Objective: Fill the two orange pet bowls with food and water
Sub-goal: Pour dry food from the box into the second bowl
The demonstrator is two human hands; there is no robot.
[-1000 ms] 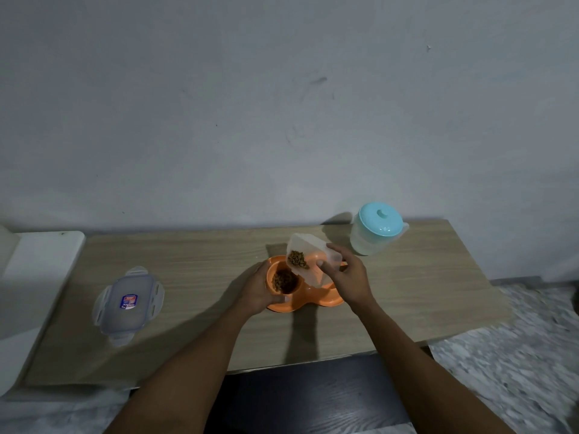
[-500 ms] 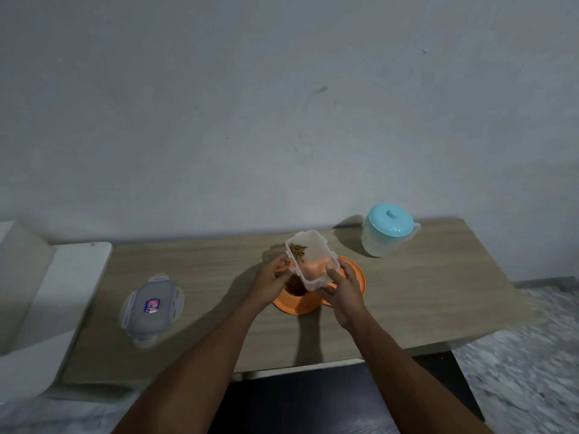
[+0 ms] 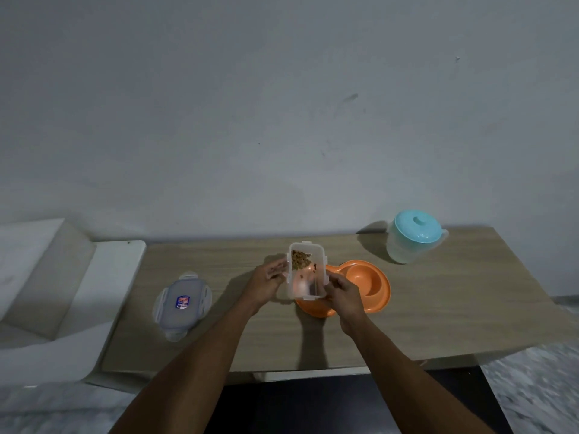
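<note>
Three vessels on the table point(image 3: 438, 311), you said. What is furthest left?
— First one loose lid point(image 3: 181, 303), flat, with a small label, near the table's left edge. It covers nothing.
And the first vessel?
— One clear tub point(image 3: 306, 277), held above the table's middle and tipped slightly away. A small heap of brown kibble point(image 3: 300, 259) lies against its far end, and the near end shows bare plastic.
Who holds it?
— Both hands. The left hand point(image 3: 266, 278) has its fingers curled against the tub's left wall, and the right hand point(image 3: 343, 292) pinches the right wall near the front corner.
The bowls?
— One orange dish point(image 3: 369, 292) with two bowls in it, standing on the table just right of the middle. The tub hangs over the left bowl and hides it, so I cannot tell what is in that one. The right bowl shows only its orange bottom.
And last?
— One translucent jug point(image 3: 407, 249) with a teal lid, at the table's far right corner, well apart from the dish. I cannot tell how full it is.
</note>
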